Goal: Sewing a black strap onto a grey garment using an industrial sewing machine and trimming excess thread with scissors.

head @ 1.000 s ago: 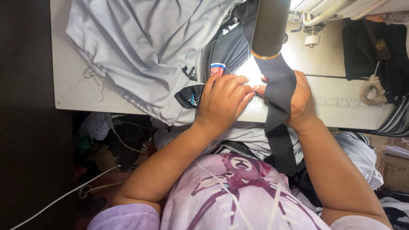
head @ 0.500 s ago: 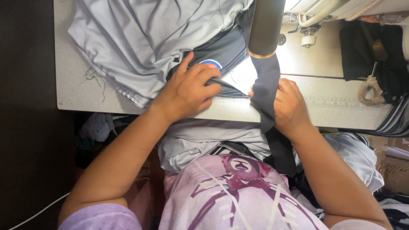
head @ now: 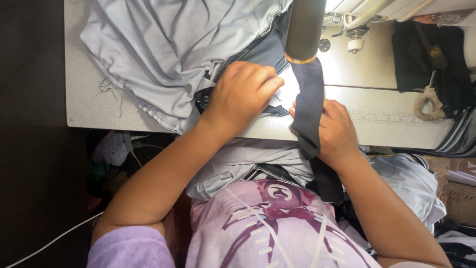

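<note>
A light grey garment lies bunched on a pale sewing table and hangs down into my lap. My left hand rests palm down on its dark navy part, fingers together and pointing right toward the lit spot below the machine. My right hand is at the table's front edge, fingers curled on the cloth beside a dark strap. That strap hangs from a dark cylinder over the work and hides part of my right hand's fingers.
The sewing machine's head and metal parts sit at the top right. A dark cloth pile and a coil of cord lie at the table's right end. Loose threads lie on the left. A white cable runs across the dark floor.
My left hand slid up and left over the garment, then back right onto the dark part. My right hand stayed at the table's front edge by the strap.
</note>
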